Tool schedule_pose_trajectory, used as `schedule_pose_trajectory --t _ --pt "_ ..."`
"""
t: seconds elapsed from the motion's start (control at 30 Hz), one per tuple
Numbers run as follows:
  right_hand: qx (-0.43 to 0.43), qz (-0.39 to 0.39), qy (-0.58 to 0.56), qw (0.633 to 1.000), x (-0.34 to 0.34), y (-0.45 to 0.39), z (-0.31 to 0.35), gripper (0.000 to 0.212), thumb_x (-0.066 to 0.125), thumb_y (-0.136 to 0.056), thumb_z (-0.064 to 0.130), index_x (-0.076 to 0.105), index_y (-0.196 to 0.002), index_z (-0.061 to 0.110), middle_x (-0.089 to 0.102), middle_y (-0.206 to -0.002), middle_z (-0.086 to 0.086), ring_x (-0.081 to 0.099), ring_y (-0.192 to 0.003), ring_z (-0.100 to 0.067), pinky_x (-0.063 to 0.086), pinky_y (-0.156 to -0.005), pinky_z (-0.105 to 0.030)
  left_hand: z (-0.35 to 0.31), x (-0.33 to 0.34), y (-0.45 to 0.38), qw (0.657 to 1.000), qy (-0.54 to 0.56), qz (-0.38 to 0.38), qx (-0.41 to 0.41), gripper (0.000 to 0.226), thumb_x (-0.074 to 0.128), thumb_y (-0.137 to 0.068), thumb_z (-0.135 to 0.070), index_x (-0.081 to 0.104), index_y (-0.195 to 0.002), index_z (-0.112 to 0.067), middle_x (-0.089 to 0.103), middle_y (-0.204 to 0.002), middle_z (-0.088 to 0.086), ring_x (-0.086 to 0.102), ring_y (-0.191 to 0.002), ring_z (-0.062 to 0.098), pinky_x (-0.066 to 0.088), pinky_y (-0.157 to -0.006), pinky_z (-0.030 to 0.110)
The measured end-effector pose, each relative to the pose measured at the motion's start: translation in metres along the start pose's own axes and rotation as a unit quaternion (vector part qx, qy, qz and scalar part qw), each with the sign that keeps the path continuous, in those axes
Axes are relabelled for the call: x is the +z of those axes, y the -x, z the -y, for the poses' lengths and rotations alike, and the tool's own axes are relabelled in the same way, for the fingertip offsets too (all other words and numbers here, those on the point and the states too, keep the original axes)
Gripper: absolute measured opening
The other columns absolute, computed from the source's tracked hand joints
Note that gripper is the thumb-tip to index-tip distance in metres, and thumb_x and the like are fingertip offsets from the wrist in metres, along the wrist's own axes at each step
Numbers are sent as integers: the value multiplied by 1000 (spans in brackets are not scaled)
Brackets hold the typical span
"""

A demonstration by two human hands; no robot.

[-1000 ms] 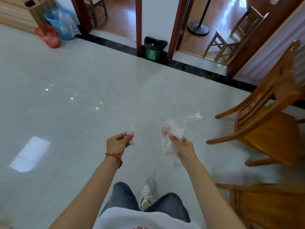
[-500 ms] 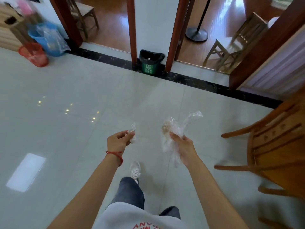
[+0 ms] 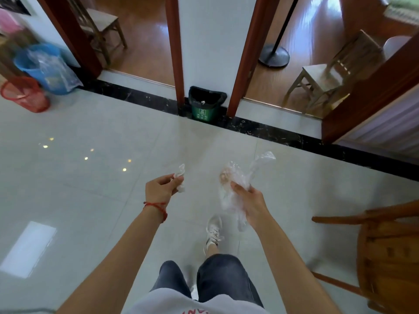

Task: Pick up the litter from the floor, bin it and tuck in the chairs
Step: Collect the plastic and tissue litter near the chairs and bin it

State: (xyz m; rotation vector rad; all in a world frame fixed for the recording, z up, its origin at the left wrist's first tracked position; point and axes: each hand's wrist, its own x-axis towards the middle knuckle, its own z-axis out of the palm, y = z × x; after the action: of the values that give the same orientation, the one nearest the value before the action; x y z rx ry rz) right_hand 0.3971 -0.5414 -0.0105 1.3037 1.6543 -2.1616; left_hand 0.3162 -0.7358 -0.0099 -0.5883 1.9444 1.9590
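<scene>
Two hands carry litter: left hand [image 3: 161, 189] pinches a wrapper [image 3: 180, 177], right hand [image 3: 250, 201] grips a plastic bag [image 3: 235, 184]; the green bin [image 3: 205, 107] now lies closer ahead.

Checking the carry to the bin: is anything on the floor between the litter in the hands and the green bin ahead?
Nothing visible. Bare tile floor lies between the plastic wrapper, the small scrap and the green bin.

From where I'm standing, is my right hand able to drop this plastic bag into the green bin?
Probably not yet. The right hand grips the plastic bag well short of the green bin; only bare floor lies between.
</scene>
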Motion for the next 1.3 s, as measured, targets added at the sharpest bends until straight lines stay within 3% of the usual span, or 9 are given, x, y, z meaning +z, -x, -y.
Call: schedule_pose_trajectory --t 0.13,0.2,0.33,0.63,0.77,0.93,1.1,1.23,1.3 --pt "1 -2 -9 1000 6 -63 55 19 71 -79 18 64 -95 11 67 -94 -9 63 -99 -32 47 -98 -47 -28 45 -55 1000 6 -6 -11 22 71 -74 -4 67 -95 2 65 -71 6 61 -56 9 57 -68 21" --pt "2 -3 -5 1000 8 -91 83 24 73 -77 21 64 -98 12 68 -97 -9 64 -99 -31 47 -98 -46 -45 67 -78 1000 6 -8 -15 23 71 -74 -4 67 -95 4 65 -72 7 61 -61 14 57 -69 22" --pt "0 11 8 1000 15 -136 136 12 73 -77 22 65 -84 17 69 -91 -6 65 -96 -29 49 -95 -45 -81 106 -120 1000 7 -11 -5 28 71 -74 -5 65 -101 2 66 -86 11 61 -73 20 56 -69 20" --pt "16 3 15 1000 56 -240 220 40 72 -77 26 63 -111 6 68 -101 -12 64 -99 -32 49 -96 -46 -145 152 -242 1000 -6 -9 -21 30 69 -76 -4 63 -104 5 65 -78 3 61 -71 16 55 -66 19" --pt "34 -23 21 999 84 -294 256 33 70 -80 26 61 -107 10 66 -92 -6 63 -98 -30 49 -95 -44 -172 168 -313 999 -27 0 -34 29 68 -77 -7 63 -104 3 65 -88 9 61 -78 22 56 -70 23" --pt "54 -52 17 997 128 -349 298 47 69 -80 26 57 -120 4 64 -103 -10 62 -98 -31 51 -85 -40 -212 178 -392 998 -38 3 -49 28 68 -78 -8 64 -103 1 65 -84 5 61 -76 19 56 -67 19" --pt "59 -54 30 996 148 -393 322 30 65 -84 25 60 -105 4 63 -90 -5 60 -80 -22 48 -62 -27 -233 200 -453 995 -68 10 -66 29 68 -78 -10 64 -104 3 65 -98 12 62 -83 24 53 -78 30" --pt "65 -46 58 995 154 -431 330 27 62 -86 26 64 -101 4 65 -80 0 62 -76 -20 52 -75 -35 -236 221 -490 994 -75 10 -81 28 67 -78 -9 64 -104 3 64 -99 11 61 -83 23 55 -71 24" --pt "94 -48 51 993 155 -454 337 16 64 -85 28 63 -86 12 62 -79 0 60 -77 -20 48 -68 -30 -235 233 -508 993 -84 9 -88 29 66 -79 -9 63 -105 4 64 -99 11 61 -83 24 54 -72 25"
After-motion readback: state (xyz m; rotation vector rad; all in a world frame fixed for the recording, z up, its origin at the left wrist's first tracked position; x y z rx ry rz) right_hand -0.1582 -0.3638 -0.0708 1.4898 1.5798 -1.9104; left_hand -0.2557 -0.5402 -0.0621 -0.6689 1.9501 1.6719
